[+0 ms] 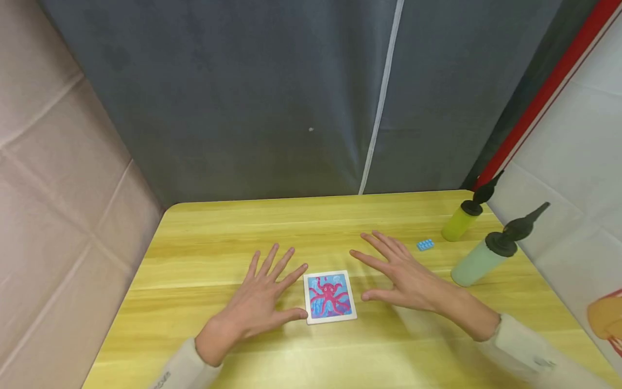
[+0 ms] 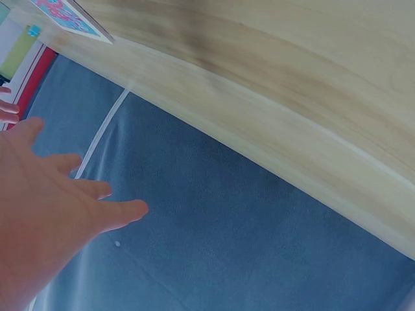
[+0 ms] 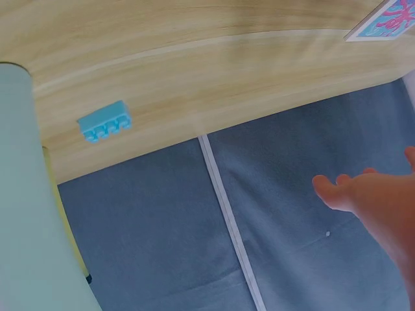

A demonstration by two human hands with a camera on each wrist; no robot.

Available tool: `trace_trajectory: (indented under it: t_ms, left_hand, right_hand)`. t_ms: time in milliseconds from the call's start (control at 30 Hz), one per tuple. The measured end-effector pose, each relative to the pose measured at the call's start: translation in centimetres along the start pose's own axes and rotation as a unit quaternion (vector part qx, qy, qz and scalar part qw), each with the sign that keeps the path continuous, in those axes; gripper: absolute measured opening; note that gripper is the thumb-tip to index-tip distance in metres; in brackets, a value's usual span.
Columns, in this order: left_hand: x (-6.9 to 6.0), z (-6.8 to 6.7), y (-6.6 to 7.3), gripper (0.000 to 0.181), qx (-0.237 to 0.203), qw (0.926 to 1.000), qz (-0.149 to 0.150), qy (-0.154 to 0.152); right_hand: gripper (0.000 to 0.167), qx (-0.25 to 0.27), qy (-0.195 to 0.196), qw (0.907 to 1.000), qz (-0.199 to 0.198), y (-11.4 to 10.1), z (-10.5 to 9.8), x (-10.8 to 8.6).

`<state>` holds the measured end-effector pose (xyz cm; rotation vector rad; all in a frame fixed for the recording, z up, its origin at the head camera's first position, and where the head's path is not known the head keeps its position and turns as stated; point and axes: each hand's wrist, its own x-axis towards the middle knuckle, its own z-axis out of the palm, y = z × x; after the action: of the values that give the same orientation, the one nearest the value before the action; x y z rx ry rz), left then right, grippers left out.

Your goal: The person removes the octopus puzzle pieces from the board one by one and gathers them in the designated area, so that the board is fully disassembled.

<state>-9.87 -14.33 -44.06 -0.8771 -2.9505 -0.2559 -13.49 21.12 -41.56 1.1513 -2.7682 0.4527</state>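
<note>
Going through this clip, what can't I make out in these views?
Head: the mark on the right sleeve is too blurred to read.
Left wrist: the top edge cuts off part of the octopus card.
Right wrist: the pale green bottle hides most of the yellow bottle; the right edge crops the right hand.

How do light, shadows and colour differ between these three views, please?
Head view: warm colour, pale sheen low on the yellow wood-grain table, soft shadow below the bare right hand; left wrist view: paler wood, bluer-looking grey cloth backdrop; right wrist view: similarly pale wood, faint shadow streaks beside the square white-bordered octopus card.
</note>
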Motion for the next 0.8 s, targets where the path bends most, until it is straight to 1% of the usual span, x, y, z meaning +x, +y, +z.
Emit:
trace_trajectory:
  t_ms: [100, 267, 400, 500, 633, 800]
  left_hand:
    - [0.0, 0.1, -0.1, 0.090, -0.001, 1.0000, 0.003, 0.005]
    - [0.0, 0.0, -0.1, 0.090, 0.010, 0.9998, 0.005, 0.016]
    - [0.0, 0.0, 0.1, 0.090, 0.003, 0.9999, 0.004, 0.013]
    - [0.1, 0.1, 0.3, 0.090, -0.008, 1.0000, 0.000, 0.003]
    - [0.1, 0.2, 0.7, 0.090, -0.015, 0.9999, -0.004, -0.003]
    - [-0.1, 0.6, 1.3, 0.089, -0.021, 0.9998, -0.001, -0.004]
  right_hand:
    - [0.083, 0.000, -0.001, 1.0000, 0.001, 0.0, 0.1, 0.2]
    - [0.083, 0.012, -0.001, 0.9998, 0.012, 0.0, 0.1, 0.6]
    - [0.083, 0.028, -0.002, 0.9993, 0.023, 0.1, 0.0, 1.0]
    - [0.082, 0.040, -0.009, 0.9986, 0.035, 0.1, -0.1, 1.1]
    - [0.081, 0.055, -0.019, 0.9968, 0.055, 0.0, -0.1, 1.3]
    - [0.079, 0.075, -0.029, 0.9939, 0.076, -0.2, 0.3, 1.6]
